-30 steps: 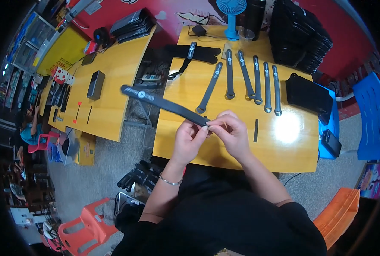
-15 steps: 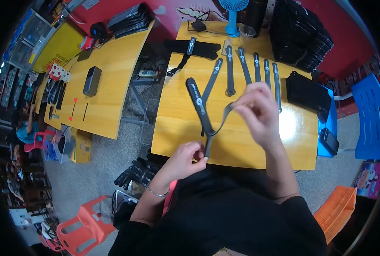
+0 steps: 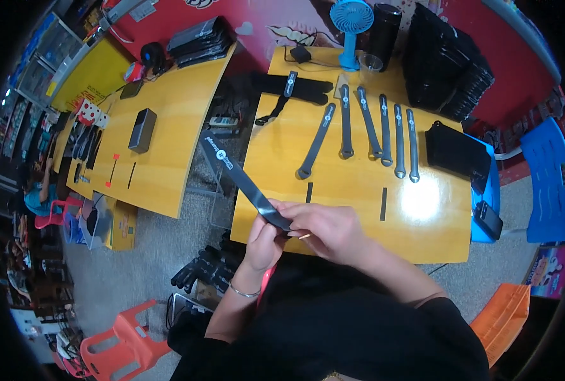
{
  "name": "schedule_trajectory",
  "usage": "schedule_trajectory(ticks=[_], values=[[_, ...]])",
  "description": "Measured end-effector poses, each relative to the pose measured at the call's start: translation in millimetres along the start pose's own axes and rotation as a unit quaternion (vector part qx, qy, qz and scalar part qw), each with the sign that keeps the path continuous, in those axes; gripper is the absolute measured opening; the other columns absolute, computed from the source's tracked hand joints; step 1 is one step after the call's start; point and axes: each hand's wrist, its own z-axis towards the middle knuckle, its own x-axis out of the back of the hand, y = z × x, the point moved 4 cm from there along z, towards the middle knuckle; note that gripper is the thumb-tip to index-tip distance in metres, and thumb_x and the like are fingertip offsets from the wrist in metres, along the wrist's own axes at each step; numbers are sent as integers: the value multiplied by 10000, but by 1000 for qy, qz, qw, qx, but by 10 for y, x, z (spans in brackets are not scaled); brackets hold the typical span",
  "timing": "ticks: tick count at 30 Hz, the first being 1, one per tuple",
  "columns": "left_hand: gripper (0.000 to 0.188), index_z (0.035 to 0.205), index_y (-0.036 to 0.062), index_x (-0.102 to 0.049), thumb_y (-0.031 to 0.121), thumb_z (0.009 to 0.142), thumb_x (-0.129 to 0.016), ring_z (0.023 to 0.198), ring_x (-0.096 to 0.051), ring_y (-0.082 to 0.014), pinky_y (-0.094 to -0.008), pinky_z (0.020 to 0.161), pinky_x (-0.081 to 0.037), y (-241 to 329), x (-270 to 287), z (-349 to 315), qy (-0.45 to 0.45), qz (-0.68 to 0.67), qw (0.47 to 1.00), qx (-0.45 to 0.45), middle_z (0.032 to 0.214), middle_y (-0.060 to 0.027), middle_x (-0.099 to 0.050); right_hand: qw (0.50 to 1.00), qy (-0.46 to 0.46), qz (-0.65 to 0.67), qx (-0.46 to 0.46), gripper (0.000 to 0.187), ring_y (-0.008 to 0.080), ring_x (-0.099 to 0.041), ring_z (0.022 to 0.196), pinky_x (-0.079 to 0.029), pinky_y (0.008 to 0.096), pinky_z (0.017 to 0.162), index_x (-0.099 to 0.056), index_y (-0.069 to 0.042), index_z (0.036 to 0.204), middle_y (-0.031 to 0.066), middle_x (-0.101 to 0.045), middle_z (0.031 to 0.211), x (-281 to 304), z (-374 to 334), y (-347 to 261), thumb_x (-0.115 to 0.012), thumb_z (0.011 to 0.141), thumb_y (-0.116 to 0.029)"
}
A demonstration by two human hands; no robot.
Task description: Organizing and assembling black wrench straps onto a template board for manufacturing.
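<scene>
Just below the frame's centre, the left hand (image 3: 262,246) and right hand (image 3: 330,232), fingers (image 3: 303,222) closed, pinch the grey strap (image 3: 247,187) near its lower end, which probably needs a flat, untwisted hold.

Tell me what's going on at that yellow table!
Someone is holding a long gray strap, with the left hand and right hand close together at its near end. Its printed end points up and to the left. Six similar straps lie side by side on the table, with a black pouch to their right and a blue fan behind them.
</scene>
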Motion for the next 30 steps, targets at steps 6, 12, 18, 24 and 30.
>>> schedule_trajectory(ticks=[6, 12, 18, 24, 30], values=[[193, 1094, 88, -433, 193, 993, -306, 529, -333, -48, -178, 464, -275, -4, 76, -45, -71, -24, 993, 87, 769, 2, -436, 994, -26, -96, 34, 311, 166, -664, 763, -516, 237, 566, -651, -152, 1013, 31, -650, 1016, -54, 82, -2, -701, 707, -165], [252, 1062, 90, -442, 296, 1004, -308, 504, -322, -58, -189, 468, -288, 151, 38, -148, -8, 10, 996, 91, 727, -1, -429, 995, -88, -31, 41, 390, 115, -599, 617, -471, 212, 510, -656, -193, 1079, 30, -632, 1061, -63, 123, 41, -724, 696, -221], [256, 1039, 90, -443, 299, 1005, -299, 499, -292, -47, -185, 450, -265, 183, 93, -89, -43, -18, 994, 96, 714, 1, -415, 993, -107, -31, 39, 403, 87, -462, 494, -420, 213, 464, -665, -194, 1089, 33, -623, 1083, -135, 111, 66, -725, 694, -141], [233, 975, 64, -440, 261, 1002, -319, 499, -263, -28, -176, 444, -235, 173, 180, -106, -126, -50, 983, 127, 642, 53, -350, 967, -46, 147, -202, 169, 177, -656, 785, -511, 240, 625, -645, -20, 919, 119, -677, 921, -229, 55, 247, -565, 796, 65], [203, 926, 40, -448, 228, 977, -389, 528, -279, -25, -169, 461, -232, 479, 805, -368, -190, 138, 944, 231, 664, 59, -336, 937, 97, 180, -282, 42, 140, -618, 842, -476, 243, 741, -588, -21, 893, 83, -648, 870, 388, 424, 518, -551, 876, -27]])
